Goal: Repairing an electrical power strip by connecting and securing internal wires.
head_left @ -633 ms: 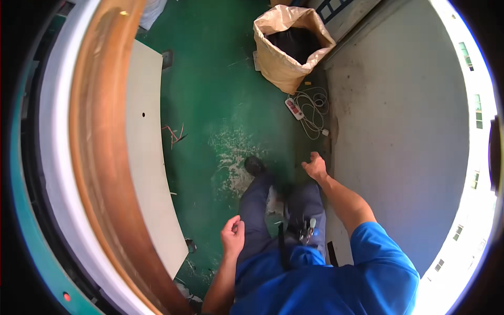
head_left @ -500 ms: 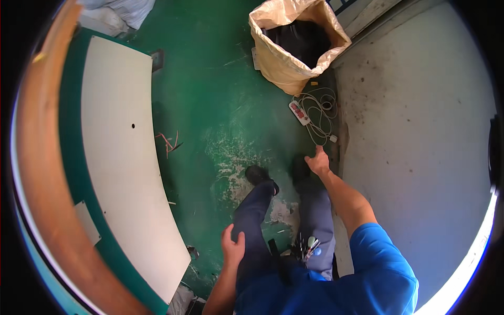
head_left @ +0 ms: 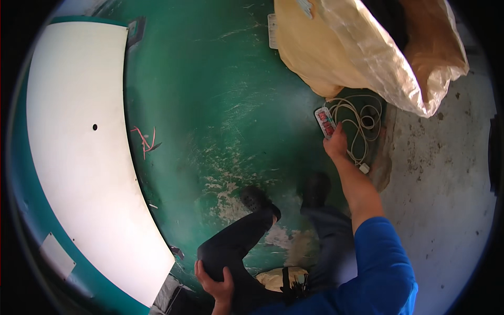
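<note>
On the floor right of centre lies a white power strip (head_left: 325, 123) with red sockets. My right hand (head_left: 336, 143) reaches down to its near end, fingers closed on it; the fingertips are partly hidden. A pale cable (head_left: 362, 123) loops loosely beside the strip and ends in a white plug (head_left: 364, 168), to the right of my wrist. My left hand (head_left: 214, 283) rests on my bent left knee, its fingers and thumb apart, holding nothing.
A large tan woven sack (head_left: 336, 47) stands open just beyond the strip, dark inside. At the left is a long white panel (head_left: 84, 173) with green edging. Reddish wire scraps (head_left: 145, 142) lie on the worn green floor. A stained pale wall (head_left: 446, 184) borders the right.
My right hand has moved forward from beside the plug to the power strip's near end. I have leaned lower and nearer the sack. My left hand has settled on my knee.
</note>
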{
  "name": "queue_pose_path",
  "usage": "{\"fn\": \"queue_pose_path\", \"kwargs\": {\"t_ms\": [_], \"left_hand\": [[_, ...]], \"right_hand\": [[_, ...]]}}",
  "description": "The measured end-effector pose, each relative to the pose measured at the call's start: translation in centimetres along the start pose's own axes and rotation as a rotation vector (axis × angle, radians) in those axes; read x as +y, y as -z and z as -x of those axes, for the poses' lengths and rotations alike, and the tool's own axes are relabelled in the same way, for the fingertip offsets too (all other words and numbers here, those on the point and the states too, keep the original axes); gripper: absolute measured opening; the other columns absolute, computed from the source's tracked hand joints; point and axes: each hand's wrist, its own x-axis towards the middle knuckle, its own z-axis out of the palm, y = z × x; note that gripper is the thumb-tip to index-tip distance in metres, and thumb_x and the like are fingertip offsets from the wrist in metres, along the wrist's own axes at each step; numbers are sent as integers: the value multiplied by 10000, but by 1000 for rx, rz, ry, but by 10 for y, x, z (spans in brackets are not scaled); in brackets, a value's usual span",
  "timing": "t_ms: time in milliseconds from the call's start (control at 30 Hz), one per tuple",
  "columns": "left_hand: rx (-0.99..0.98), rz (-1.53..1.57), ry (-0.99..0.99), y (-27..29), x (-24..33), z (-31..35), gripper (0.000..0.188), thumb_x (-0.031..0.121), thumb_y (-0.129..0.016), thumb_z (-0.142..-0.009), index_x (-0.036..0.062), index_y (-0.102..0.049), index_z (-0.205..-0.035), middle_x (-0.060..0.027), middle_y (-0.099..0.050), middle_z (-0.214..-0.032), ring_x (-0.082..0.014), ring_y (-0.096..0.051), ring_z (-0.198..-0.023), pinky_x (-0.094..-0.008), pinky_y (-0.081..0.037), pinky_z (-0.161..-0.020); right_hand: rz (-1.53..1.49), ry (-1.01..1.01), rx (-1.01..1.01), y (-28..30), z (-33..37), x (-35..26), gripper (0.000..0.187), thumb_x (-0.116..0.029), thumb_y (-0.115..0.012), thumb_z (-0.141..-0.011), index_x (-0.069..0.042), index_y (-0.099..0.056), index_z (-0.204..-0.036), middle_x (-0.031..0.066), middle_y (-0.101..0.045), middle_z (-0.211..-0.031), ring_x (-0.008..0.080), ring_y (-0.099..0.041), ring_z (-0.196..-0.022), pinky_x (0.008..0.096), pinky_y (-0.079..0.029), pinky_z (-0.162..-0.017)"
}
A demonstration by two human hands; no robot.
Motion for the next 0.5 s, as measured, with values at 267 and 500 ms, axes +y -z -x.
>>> {"fn": "queue_pose_path", "kwargs": {"t_ms": [267,500], "left_hand": [[-32,71,93,32,32,6,722,246,-773,-729,-45,-483,-1322,-288,-509,-1329,-451,-501,-1234,-497,-411,-1051],[-136,588,-53,65,113,25,547,277,-749,-802,1,-576,-1242,-211,-617,-1216,-374,-596,-1141,-419,-475,-991]], "right_hand": [[-124,80,-44,75,77,-80,660,-169,-761,-718,-16,-435,-1272,262,-598,-1149,450,-572,-1116,511,-485,-941],[-298,265,-115,232,253,-105,679,-201,-759,-678,15,-470,-1253,270,-636,-1094,455,-622,-1020,489,-501,-880]]}}
